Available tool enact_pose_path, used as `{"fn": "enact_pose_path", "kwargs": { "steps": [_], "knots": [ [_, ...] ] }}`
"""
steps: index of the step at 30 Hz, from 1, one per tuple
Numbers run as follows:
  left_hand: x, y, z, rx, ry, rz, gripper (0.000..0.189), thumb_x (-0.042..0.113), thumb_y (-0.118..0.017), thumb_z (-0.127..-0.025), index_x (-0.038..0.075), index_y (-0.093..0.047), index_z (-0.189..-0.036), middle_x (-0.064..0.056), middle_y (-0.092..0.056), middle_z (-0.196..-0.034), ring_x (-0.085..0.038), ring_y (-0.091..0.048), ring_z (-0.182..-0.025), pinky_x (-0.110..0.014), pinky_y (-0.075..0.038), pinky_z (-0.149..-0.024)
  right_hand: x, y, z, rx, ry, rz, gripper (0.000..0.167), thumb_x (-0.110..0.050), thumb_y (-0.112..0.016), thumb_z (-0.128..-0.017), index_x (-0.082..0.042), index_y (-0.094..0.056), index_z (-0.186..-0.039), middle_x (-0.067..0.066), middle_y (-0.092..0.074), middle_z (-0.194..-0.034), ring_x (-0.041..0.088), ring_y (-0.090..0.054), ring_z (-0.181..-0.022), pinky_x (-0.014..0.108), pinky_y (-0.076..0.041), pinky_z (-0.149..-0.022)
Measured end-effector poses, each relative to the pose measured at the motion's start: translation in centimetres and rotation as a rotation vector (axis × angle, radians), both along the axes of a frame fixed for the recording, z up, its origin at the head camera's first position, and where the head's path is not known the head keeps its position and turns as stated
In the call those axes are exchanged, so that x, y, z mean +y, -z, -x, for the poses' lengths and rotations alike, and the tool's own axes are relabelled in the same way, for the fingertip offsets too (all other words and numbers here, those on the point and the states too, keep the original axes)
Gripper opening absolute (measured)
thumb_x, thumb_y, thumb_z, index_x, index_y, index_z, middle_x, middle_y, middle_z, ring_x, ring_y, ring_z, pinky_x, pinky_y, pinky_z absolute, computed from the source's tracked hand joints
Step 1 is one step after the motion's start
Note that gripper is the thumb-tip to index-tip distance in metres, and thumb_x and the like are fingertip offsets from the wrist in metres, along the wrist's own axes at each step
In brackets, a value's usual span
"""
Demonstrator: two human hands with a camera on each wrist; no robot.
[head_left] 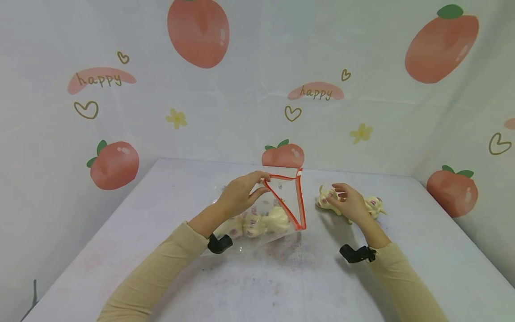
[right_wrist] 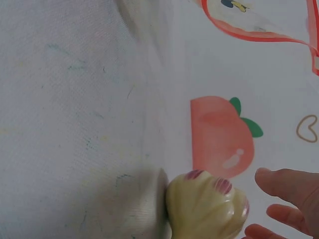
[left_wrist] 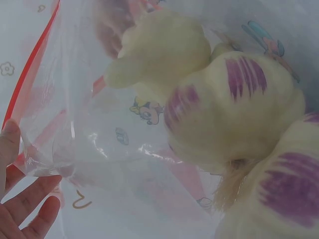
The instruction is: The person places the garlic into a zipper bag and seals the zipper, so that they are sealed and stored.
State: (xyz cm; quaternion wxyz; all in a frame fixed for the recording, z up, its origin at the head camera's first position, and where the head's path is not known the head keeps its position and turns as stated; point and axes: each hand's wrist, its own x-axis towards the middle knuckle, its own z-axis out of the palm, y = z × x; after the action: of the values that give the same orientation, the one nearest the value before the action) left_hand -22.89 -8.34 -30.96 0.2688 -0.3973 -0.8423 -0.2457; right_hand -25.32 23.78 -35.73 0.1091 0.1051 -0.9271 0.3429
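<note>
A clear zip bag [head_left: 302,205] with a red-edged mouth lies on its side with the mouth to the right. Several garlic bulbs [head_left: 277,220], cream with purple streaks, are inside it. My left hand [head_left: 235,197] pinches the mouth's upper rim and lifts it, so the mouth gapes; the left wrist view shows thumb and fingers at the plastic beside the garlic. Over more bulbs on the table hovers my right hand [head_left: 351,204], fingers loosely bent. One garlic bulb [right_wrist: 207,206] appears just beside its fingertips in the right wrist view, apart from the thumb. Another garlic bulb [head_left: 375,205] is partly hidden behind the hand.
The pale table [head_left: 257,286] meets a cloth backdrop [head_left: 241,112] printed with red fruit, hearts and flowers. Cloth walls stand at both sides. Black wrist cameras [head_left: 220,244] sit on both wrists.
</note>
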Motion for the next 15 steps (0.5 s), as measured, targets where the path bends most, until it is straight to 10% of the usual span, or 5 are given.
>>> {"fn": "enact_pose_path", "kwargs": {
  "steps": [15],
  "knots": [
    [-0.05, 0.15, 0.07, -0.002, -0.006, -0.004, 0.024, 0.016, -0.064, -0.088, 0.006, -0.056, -0.108, -0.006, -0.067, -0.097, -0.021, -0.068, -0.087, -0.030, -0.053, -0.067, -0.45, 0.71, 1.04, -0.028, 0.033, -0.131, 0.052, -0.017, -0.066, -0.085, 0.007, -0.048, -0.126, 0.033, -0.057, -0.119, 0.044, -0.058, -0.104, 0.052, -0.046, -0.085]
  ]
}}
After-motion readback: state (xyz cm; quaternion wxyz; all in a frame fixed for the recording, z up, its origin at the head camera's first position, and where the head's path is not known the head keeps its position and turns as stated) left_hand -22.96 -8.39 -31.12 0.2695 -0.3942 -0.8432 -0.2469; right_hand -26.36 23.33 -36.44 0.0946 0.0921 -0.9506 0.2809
